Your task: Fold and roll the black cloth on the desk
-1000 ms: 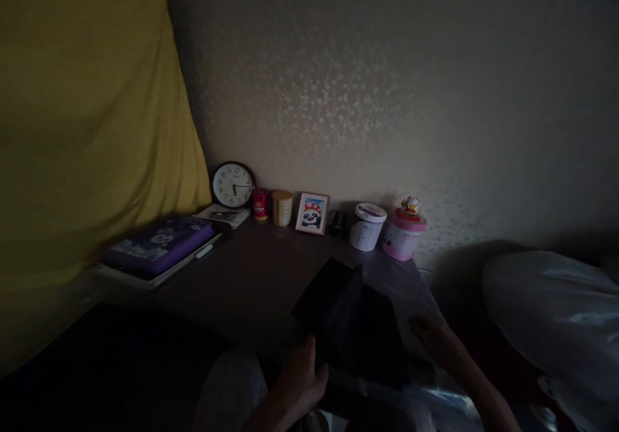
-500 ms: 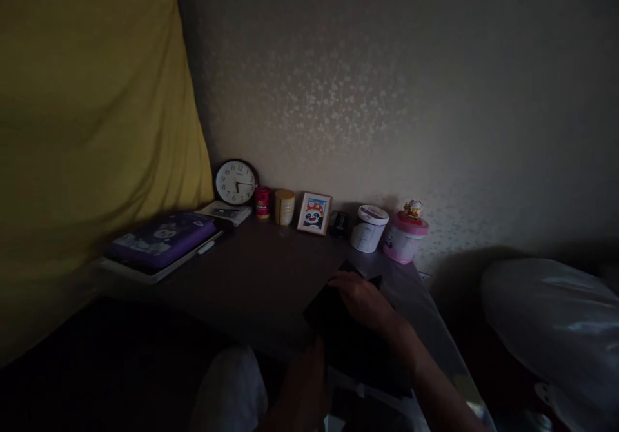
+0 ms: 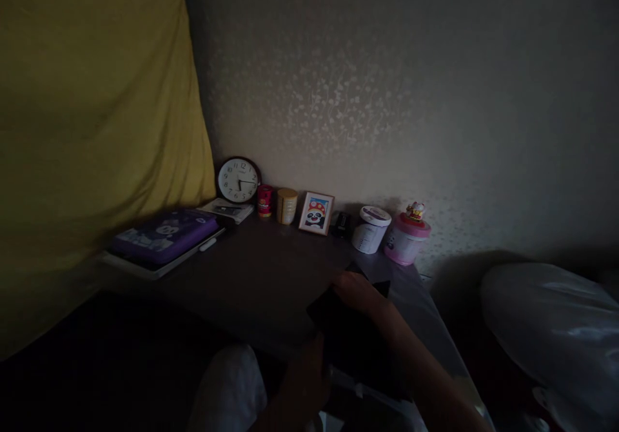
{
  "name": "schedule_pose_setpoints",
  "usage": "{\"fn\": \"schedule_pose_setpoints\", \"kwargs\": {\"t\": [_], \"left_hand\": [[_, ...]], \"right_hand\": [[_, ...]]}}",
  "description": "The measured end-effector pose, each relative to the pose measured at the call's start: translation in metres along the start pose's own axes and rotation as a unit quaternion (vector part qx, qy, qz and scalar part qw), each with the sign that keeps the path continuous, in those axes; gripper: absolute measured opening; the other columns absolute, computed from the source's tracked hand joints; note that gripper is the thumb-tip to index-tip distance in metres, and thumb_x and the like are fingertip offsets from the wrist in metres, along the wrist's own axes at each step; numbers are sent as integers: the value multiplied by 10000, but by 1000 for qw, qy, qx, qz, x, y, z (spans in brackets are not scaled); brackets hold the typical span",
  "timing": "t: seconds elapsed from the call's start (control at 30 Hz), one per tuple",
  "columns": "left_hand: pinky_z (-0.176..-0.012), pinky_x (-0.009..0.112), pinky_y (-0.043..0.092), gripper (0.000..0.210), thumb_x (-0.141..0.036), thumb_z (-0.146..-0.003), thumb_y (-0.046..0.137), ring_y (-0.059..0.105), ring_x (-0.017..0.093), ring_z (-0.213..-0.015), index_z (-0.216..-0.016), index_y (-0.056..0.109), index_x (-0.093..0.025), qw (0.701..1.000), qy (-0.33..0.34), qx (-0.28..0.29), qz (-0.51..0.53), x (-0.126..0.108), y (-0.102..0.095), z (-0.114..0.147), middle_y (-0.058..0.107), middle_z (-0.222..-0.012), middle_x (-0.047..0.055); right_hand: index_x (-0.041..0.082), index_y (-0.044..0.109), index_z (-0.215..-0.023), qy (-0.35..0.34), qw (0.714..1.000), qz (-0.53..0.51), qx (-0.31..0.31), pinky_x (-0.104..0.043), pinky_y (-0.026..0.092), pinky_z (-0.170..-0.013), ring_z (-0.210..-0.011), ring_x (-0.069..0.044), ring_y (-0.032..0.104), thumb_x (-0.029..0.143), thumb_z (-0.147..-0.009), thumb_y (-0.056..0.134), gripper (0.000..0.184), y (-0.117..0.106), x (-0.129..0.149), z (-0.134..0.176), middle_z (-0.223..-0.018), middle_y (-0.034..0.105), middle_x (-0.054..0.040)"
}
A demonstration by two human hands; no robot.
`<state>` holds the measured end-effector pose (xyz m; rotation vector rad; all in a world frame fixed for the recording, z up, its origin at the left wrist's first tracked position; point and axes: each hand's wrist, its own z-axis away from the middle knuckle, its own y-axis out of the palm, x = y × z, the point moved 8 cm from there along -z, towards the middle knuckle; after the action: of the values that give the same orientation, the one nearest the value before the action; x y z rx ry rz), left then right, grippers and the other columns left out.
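Observation:
A black, soft-looking item (image 3: 348, 329) with pointed corners lies over the near right part of the dark table; it is too dark to tell its kind. My right hand (image 3: 356, 292) is bent over its far edge, fingers curled onto it. At its near left edge is my left hand (image 3: 304, 371), low in the picture, with the thumb side up and the fingers closed at the edge. Deep shadow hides most of the left fingers and the item's underside.
Along the wall stand a round clock (image 3: 238, 180), a red can (image 3: 264, 201), a yellow-lidded canister (image 3: 287, 206), a panda picture frame (image 3: 316, 213), a white tub (image 3: 371, 230) and a pink tub (image 3: 406, 240) with a figurine. A purple case (image 3: 167, 235) lies left. A plastic bag (image 3: 551, 329) bulges right.
The view has shifted slightly. My right hand has drawn its fingers in a little, and the black item's far right corner sticks out more. Both hands stay at the item.

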<state>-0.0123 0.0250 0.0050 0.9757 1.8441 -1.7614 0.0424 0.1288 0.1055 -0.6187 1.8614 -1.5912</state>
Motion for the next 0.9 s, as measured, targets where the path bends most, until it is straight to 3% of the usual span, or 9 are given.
{"fn": "schedule_pose_setpoints", "kwargs": {"t": [0.2, 0.33, 0.5, 0.6, 0.77, 0.9], "left_hand": [[-997, 305, 313, 721, -119, -723, 414, 417, 223, -1197, -1383, 128, -62, 996, -25, 31, -81, -3, 4, -3, 368, -1360, 160], [-961, 339, 340, 654, -114, -781, 334, 447, 246, -1166, -1384, 87, -49, 984, -95, 53, -142, 3, 11, 0, 289, -1396, 186], [-893, 314, 382, 608, -160, -811, 361, 525, 218, -1074, -1382, 158, -101, 981, -144, 52, -121, 12, 16, 4, 477, -1275, 151], [-884, 274, 374, 608, -180, -825, 363, 532, 190, -1056, -1387, 136, -124, 979, -156, 63, -111, 12, 15, 6, 502, -1249, 128], [-846, 204, 374, 657, -147, -820, 343, 553, 132, -986, -1397, 34, -206, 987, -102, 59, -105, -10, 2, 9, 544, -1184, 83], [-851, 224, 382, 665, -110, -797, 336, 543, 140, -987, -1386, 83, -285, 987, -63, 72, -130, -22, -1, 8, 536, -1174, 67]], "right_hand": [[160, 558, -968, 33, 999, 19, -19, -209, 407, -718, -875, -142, 583, 146, -880, 347, 229, -3, -16, -13, -980, 605, -70], [161, 560, -961, 36, 999, 27, -9, -213, 415, -704, -860, -141, 589, 154, -888, 340, 231, 8, -17, -19, -974, 604, -69], [158, 553, -981, 44, 998, 41, -4, -220, 426, -707, -874, -146, 587, 159, -894, 329, 241, 24, -15, -19, -1011, 587, -84], [163, 557, -982, 50, 998, 47, -4, -217, 433, -685, -848, -144, 594, 164, -895, 329, 245, 28, -16, -18, -1017, 578, -86], [176, 573, -971, 53, 997, 53, -6, -220, 441, -634, -794, -149, 606, 175, -894, 328, 256, 32, -16, -17, -1007, 573, -82], [189, 583, -964, 53, 997, 50, -3, -214, 440, -629, -787, -142, 609, 173, -888, 345, 250, 36, -15, -18, -1008, 573, -80]]}}
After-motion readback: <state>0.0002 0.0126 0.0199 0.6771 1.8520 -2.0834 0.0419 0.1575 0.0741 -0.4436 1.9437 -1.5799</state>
